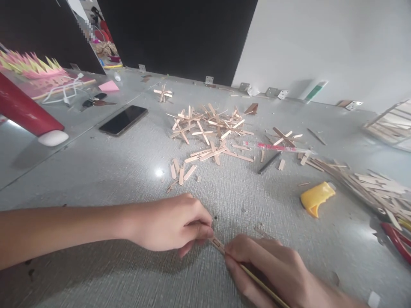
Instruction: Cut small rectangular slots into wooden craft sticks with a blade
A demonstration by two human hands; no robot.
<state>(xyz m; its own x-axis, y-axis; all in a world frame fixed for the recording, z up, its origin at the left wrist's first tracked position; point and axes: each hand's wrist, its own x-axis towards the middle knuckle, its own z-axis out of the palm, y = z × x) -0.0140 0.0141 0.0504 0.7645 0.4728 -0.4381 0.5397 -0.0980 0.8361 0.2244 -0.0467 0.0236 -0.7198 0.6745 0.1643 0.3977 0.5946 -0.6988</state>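
Wooden strip [217,244], ends hidden, sits pinched in left grip [171,224], cropped yellow rod [263,285] in right grip [276,259].

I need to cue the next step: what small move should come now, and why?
Probably steady the wooden stick with the left hand: those fingers pinch one end, and the right hand, gripping a thin yellow rod, sits close by the dark rectangular outline, where a slip could spoil it.
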